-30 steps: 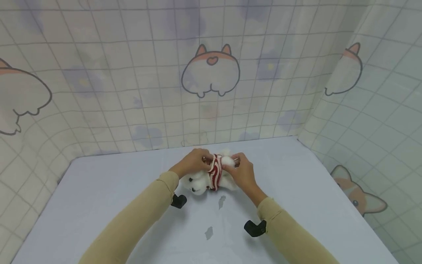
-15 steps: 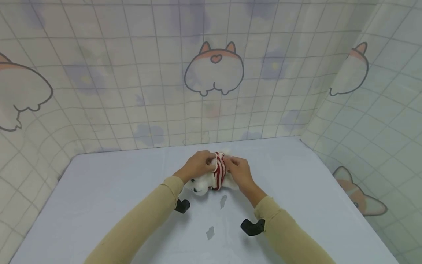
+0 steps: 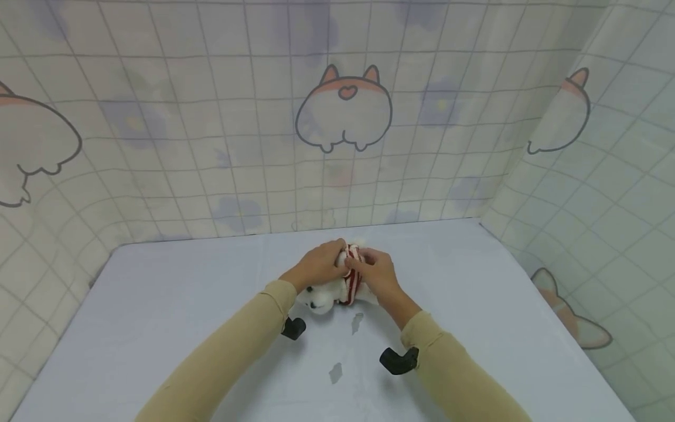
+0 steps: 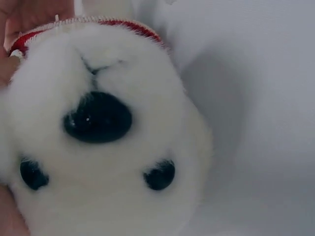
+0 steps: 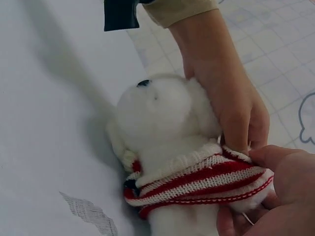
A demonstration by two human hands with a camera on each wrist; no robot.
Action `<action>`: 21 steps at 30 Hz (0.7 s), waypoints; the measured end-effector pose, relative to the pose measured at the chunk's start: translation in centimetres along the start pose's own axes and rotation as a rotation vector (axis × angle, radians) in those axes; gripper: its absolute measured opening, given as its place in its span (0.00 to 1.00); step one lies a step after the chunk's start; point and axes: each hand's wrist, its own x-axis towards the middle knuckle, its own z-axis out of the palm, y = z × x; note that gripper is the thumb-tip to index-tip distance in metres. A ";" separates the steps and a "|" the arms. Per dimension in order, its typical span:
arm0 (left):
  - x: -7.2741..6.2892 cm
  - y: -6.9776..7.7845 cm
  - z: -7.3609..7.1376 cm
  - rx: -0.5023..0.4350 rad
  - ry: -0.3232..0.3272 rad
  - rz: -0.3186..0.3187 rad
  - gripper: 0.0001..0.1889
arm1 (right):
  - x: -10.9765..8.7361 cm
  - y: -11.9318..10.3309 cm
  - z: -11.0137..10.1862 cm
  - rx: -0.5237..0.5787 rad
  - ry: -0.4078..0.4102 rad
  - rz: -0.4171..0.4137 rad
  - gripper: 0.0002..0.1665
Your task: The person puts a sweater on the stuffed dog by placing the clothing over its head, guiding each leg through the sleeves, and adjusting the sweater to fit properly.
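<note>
A white plush toy animal lies on the table, its black-eyed face toward the left. Around its body is a red-and-white striped knitted sweater. My left hand reaches over the toy's head and holds the sweater's upper edge, fingertips partly hidden. From the other side my right hand pinches the sweater with thumb and fingers, close to the left fingertips. In the left wrist view the plush face fills much of the picture, with the sweater's red edge behind it.
A white-covered table bears two small grey patches, one of them a grey patch near the front. Behind and beside it hangs a checked curtain with cartoon dogs. Black wrist mounts stick out from the sleeves.
My right hand has moved left from the toy's lower end onto the sweater, close to the left hand. My left hand has shifted slightly right. The toy stays in about the same place.
</note>
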 end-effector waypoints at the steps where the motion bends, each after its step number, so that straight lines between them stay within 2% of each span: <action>1: -0.1 0.1 0.0 0.004 0.002 0.002 0.11 | 0.0 -0.1 -0.1 -0.030 0.005 -0.016 0.18; 7: -0.5 0.3 0.3 0.086 0.039 0.059 0.12 | 0.3 -1.0 -0.6 -0.380 0.028 -0.158 0.14; 10: -0.6 0.2 0.5 0.107 0.056 0.085 0.13 | 0.2 -1.4 -0.8 -0.483 0.020 -0.187 0.14; 15: -0.6 -0.3 0.9 0.078 0.071 0.093 0.13 | 0.4 -1.9 -1.3 -0.518 -0.044 -0.210 0.11; 21: -0.7 -0.7 1.1 0.033 0.122 0.132 0.14 | 0.8 -2.1 -2.1 -0.394 -0.123 -0.143 0.14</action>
